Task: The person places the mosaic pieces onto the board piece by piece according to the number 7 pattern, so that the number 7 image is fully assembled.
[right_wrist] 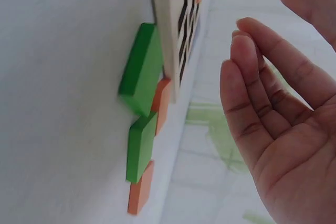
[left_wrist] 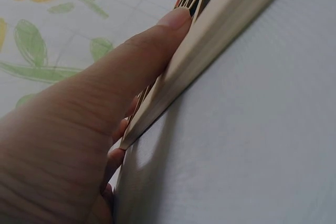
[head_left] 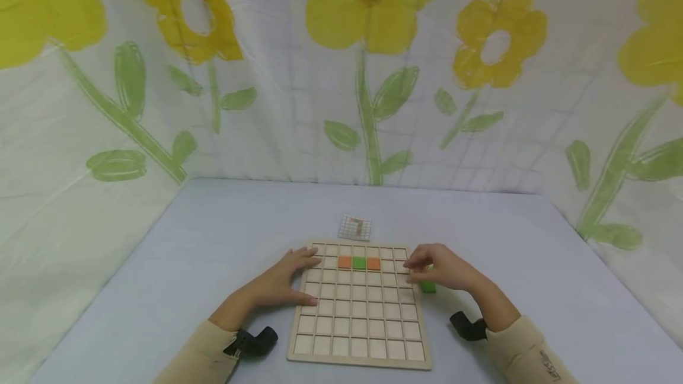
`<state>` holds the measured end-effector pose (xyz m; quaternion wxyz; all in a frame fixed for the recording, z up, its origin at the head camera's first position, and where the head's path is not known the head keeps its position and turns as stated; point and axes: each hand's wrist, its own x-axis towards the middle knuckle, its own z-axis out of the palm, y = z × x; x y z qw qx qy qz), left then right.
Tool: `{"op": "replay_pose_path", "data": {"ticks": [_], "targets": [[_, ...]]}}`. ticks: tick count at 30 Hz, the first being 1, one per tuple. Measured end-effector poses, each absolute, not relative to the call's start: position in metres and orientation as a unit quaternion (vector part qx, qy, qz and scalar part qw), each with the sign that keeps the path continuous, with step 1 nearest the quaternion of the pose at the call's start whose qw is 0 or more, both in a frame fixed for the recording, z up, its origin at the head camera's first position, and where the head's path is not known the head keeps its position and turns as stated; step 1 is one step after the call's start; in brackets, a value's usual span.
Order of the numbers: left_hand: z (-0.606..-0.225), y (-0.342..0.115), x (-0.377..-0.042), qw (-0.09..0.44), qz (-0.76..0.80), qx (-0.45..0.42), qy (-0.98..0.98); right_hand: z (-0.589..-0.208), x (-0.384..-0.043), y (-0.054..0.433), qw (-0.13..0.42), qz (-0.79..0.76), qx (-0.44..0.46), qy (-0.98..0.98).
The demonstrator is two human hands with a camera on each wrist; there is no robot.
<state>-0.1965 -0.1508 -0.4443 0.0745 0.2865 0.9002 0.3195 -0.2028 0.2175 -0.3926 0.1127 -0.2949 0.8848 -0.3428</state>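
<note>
A wooden grid board (head_left: pixel 358 364) lies on the table. In its second row from the far side sit an orange tile (head_left: pixel 344 262), a green tile (head_left: pixel 359 263) and another orange tile (head_left: pixel 373 264), side by side. My left hand (head_left: pixel 280 282) rests on the board's left edge, thumb and fingers spread; the left wrist view shows the thumb (left_wrist: pixel 152 40) touching the rim. Over the right edge hovers my right hand (head_left: pixel 441 266), its thumb apart from the fingers and nothing between them. Beneath it, several loose green (right_wrist: pixel 143 69) and orange tiles (right_wrist: pixel 161 103) lie beside the board.
Just beyond the board's far edge lies a small gridded card (head_left: pixel 354 227) with a pattern on it. A white cloth with painted yellow flowers (head_left: pixel 368 10) hangs behind the table (head_left: pixel 240 212). Black wrist cameras (head_left: pixel 469 326) sit near the sleeves.
</note>
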Motion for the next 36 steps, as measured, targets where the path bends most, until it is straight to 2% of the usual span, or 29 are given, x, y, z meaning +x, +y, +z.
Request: {"op": "replay_pose_path", "data": {"ticks": [14, 36], "targets": [[-0.444, -0.151, -0.196, 0.077, 0.325, 0.285, 0.899, -0.399, -0.187, 0.241, 0.102, -0.328, -0.255, 0.904], [-0.442, -0.151, -0.196, 0.078, 0.326, 0.286, 0.898, -0.414, -0.188, 0.253, 0.071, -0.3, -0.231, 0.923]]}}
